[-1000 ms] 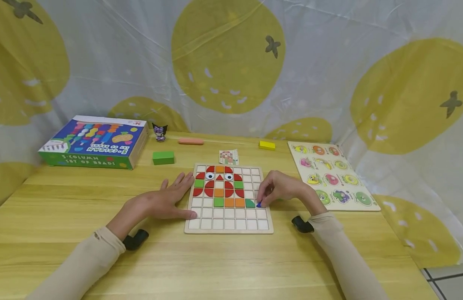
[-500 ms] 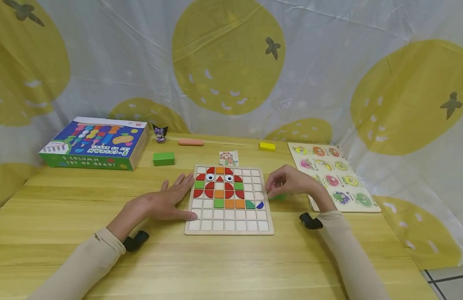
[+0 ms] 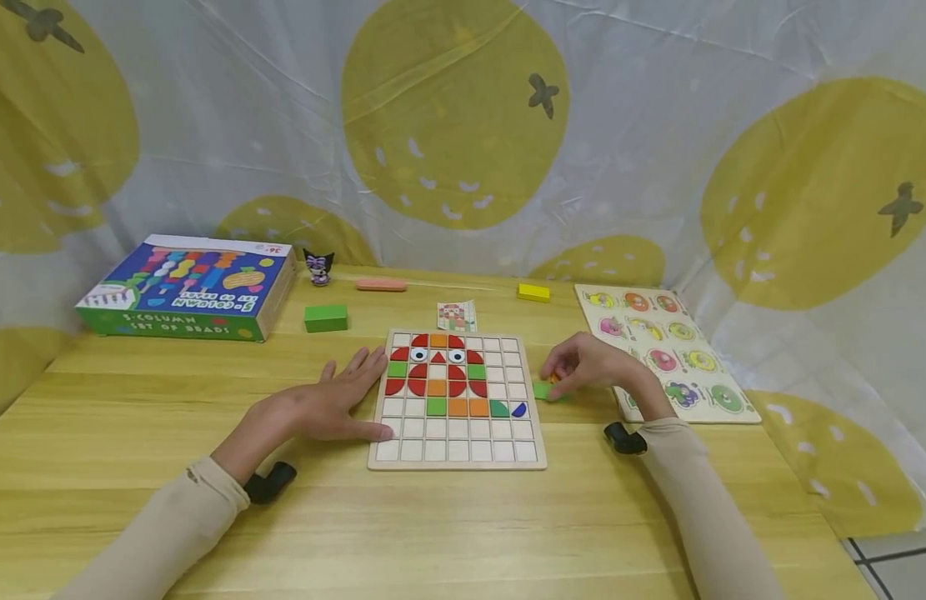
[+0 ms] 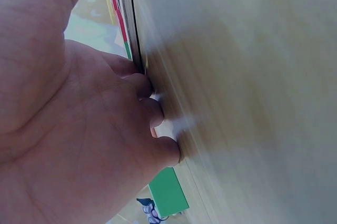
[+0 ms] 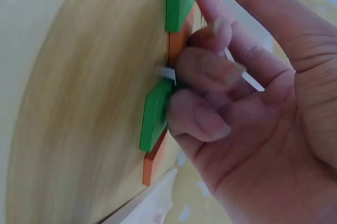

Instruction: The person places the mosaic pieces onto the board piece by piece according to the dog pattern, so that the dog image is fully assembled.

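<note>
My left hand (image 3: 331,404) lies with fingers spread against the left edge of the square grid board (image 3: 449,460), its thumb on the lower-left corner area. Set in the board are red, orange and green tiles with two round eye pieces, plus a teal quarter-round tile (image 3: 500,408) and a blue rounded piece (image 3: 518,410) towards the right. To the board's right, my right hand (image 3: 593,364) reaches down at loose tiles, its thumb tip by a green tile (image 3: 542,390). In the right wrist view its fingers are loosely bent beside a green tile (image 5: 157,114) and an orange tile (image 5: 154,163); nothing held shows.
Behind the board lies a small pattern card (image 3: 457,316). A green block (image 3: 326,318), a bead-set box (image 3: 188,287), a small figurine (image 3: 319,268), a pink stick (image 3: 381,285) and a yellow block (image 3: 533,292) stand farther back. A fruit puzzle board (image 3: 653,333) lies at right.
My right hand has let go of the blue piece on the board and moved right to the loose green and orange tiles. The left hand has stayed put.
</note>
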`<state>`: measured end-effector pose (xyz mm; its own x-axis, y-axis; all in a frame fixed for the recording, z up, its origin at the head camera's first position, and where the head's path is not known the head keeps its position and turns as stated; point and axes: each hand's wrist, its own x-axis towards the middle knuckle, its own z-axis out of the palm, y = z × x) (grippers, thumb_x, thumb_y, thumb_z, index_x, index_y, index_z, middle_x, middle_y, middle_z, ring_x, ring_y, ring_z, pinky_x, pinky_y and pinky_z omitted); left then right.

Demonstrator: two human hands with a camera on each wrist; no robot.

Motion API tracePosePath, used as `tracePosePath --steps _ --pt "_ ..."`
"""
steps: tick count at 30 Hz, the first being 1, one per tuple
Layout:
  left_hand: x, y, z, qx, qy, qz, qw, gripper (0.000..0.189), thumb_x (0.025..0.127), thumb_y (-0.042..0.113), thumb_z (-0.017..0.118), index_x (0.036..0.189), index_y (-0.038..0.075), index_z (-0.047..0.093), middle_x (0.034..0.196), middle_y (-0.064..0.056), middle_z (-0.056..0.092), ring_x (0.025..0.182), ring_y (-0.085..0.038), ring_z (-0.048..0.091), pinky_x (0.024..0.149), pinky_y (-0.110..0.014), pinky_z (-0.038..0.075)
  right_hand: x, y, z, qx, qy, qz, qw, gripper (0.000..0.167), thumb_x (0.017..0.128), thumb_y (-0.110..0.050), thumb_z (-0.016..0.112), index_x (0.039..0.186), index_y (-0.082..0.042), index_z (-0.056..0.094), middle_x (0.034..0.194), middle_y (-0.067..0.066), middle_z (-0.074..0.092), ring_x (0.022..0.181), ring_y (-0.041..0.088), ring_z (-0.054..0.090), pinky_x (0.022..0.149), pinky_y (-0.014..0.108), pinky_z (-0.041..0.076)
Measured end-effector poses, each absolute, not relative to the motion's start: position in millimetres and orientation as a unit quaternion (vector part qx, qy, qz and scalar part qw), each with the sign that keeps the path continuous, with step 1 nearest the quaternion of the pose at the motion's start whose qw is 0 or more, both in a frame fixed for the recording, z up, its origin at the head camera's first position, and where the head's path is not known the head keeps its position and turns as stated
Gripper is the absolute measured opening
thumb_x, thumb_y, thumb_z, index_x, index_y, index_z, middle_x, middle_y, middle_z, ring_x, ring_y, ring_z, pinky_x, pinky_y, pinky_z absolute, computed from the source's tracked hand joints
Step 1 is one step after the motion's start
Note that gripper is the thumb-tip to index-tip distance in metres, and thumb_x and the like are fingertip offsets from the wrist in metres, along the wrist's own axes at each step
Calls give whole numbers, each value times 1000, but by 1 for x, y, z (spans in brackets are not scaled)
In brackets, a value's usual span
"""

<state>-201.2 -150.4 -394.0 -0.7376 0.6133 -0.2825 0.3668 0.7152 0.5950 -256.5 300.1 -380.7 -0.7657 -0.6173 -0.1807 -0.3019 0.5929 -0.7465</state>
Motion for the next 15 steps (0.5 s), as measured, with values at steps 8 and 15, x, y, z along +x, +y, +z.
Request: tracePosePath --steps 8,15 --pt "-198 -148 -388 279 891 267 239 123 94 68 72 173 2 4 179 -25 -5 164 -47 -11 125 -74 -11 -252 292 -378 -234 883 -348 210 18 82 -4 94 90 1 79 76 0 65 71 15 51 63 22 44" --pt "-198 -145 -383 268 897 251 244 121 96 62 74 172 -2 4 179 -26 -5 164 -48 -10 125 -73 -11 -251 290 -376 -236 886 -339 212 19 82 -5 94 88 1 77 76 1 65 71 16 51 63 22 44"
